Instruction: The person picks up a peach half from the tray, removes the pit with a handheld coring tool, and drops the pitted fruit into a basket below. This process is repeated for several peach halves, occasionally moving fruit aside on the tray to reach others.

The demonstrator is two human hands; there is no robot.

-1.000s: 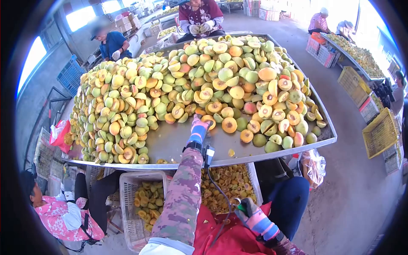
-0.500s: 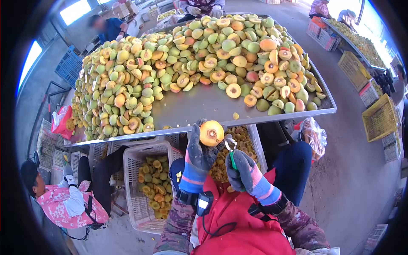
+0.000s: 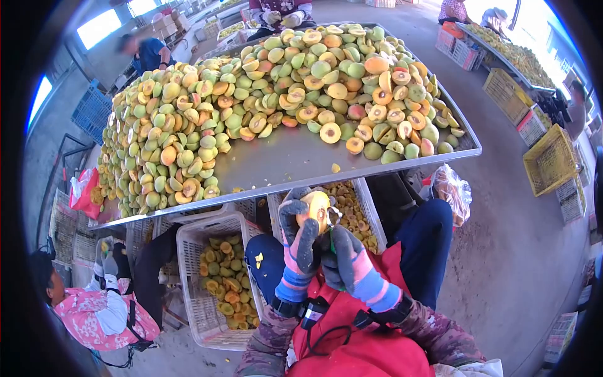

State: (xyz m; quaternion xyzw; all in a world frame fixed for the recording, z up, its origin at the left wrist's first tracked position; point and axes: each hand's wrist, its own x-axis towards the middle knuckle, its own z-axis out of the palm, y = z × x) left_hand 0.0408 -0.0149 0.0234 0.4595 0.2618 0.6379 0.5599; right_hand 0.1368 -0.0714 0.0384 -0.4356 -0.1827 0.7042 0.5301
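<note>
My left hand (image 3: 298, 235), in a dark-palmed knit glove, grips a peach half (image 3: 313, 210) with its yellow-orange cut face turned to the right. Wrapped around a green-handled coring tool (image 3: 335, 216) is my right hand (image 3: 347, 257), gloved the same way. The tool's metal loop end is right at the cut face, and most of its handle is hidden in the fingers. Both hands are over my lap, just below the front edge of the metal table (image 3: 276, 164), which bears a big heap of peach halves (image 3: 169, 125).
Beneath my hands stands a crate of scooped peach pieces (image 3: 355, 217); a white crate (image 3: 195, 283) with more is to its left. A person in pink (image 3: 107, 314) sits at left, another (image 3: 279, 16) across the table. Yellow crates (image 3: 549, 160) stand at right.
My right hand has brought the coring tool up against the peach half. My left hand has tilted the fruit so its cut face points right. The view has shifted slightly.
</note>
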